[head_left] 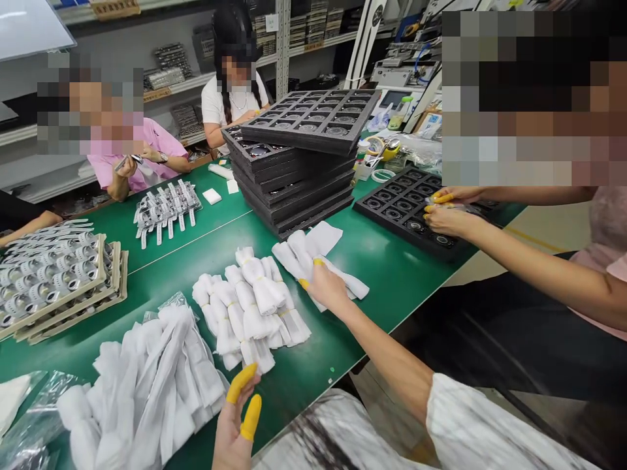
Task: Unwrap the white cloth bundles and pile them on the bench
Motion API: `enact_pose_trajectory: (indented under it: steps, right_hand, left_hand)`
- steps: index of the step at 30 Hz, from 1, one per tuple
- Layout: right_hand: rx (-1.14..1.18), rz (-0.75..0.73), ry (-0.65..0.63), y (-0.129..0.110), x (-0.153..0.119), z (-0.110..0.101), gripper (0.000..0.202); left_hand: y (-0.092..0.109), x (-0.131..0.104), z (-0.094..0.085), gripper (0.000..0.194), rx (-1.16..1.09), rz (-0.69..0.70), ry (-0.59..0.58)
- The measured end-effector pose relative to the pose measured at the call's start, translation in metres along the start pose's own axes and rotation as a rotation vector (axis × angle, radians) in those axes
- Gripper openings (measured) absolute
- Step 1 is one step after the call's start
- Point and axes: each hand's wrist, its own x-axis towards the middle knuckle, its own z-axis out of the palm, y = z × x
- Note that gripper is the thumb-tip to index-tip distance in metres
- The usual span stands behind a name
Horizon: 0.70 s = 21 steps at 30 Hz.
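My left hand point(239, 418), with yellow covers on two fingertips, is held up near the table's front edge, fingers apart and nothing between them. My right hand point(324, 284), also with yellow fingertip covers, reaches out and closes on a white wrapped bundle point(298, 251) at the middle of the table. Part of that bundle is hidden under the fingers. Left of it lies a pile of tied white bundles point(255, 294). A larger heap of loose white strips point(147, 385) sits at the lower left, beside my left hand.
Stacked black foam trays point(294, 176) stand at the back centre. At the right, a co-worker's hands work over another black tray point(386, 202). Trays of watches point(59, 281) and a watch pile point(166, 205) are on the left. Other people sit across the green table point(386, 287).
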Motion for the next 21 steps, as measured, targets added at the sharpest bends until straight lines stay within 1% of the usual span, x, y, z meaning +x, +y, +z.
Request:
enact_pose_trajectory:
  steps: [2, 4, 6, 7, 9, 11, 13, 14, 16, 19, 21]
  right_hand:
    - [-0.034, -0.008, -0.09, -0.005, 0.004, 0.001, 0.02]
    - [-0.061, -0.007, -0.145, -0.014, 0.008, -0.002, 0.024]
    - [-0.075, -0.023, -0.157, -0.032, 0.009, -0.005, 0.022]
    - [-0.068, -0.026, -0.188, -0.043, 0.007, -0.005, 0.022]
    - [-0.033, -0.027, -0.333, -0.069, 0.002, 0.0, 0.029]
    - [0.0, -0.02, -0.487, -0.091, -0.004, 0.01, 0.042]
    - [0.012, -0.013, -0.549, -0.105, -0.005, 0.022, 0.055]
    - [0.027, -0.004, -0.554, -0.107, -0.004, 0.026, 0.059]
    - [0.087, 0.023, -0.56, -0.106, 0.003, 0.033, 0.06]
    - [0.249, 0.067, -0.55, -0.093, 0.015, 0.035, 0.048]
    - [0.414, 0.097, -0.504, -0.084, 0.022, 0.034, 0.037]
  left_hand:
    - [-0.009, -0.007, -0.006, 0.057, -0.007, -0.042, 0.077]
    - [-0.016, -0.014, -0.014, 0.061, -0.016, -0.081, 0.121]
    - [-0.021, -0.02, -0.021, 0.064, -0.04, -0.127, 0.154]
    - [-0.023, -0.023, -0.023, 0.064, -0.049, -0.146, 0.167]
    - [-0.027, -0.026, -0.024, 0.064, -0.058, -0.158, 0.186]
    - [-0.029, -0.028, -0.021, 0.065, -0.075, -0.141, 0.183]
    - [-0.03, -0.028, -0.016, 0.067, -0.104, -0.118, 0.164]
    - [-0.029, -0.028, -0.013, 0.067, -0.112, -0.104, 0.152]
    - [-0.029, -0.028, -0.01, 0.066, -0.116, -0.069, 0.137]
    - [-0.03, -0.031, -0.01, 0.064, -0.136, -0.033, 0.14]
    - [-0.032, -0.035, -0.015, 0.061, -0.136, -0.043, 0.157]
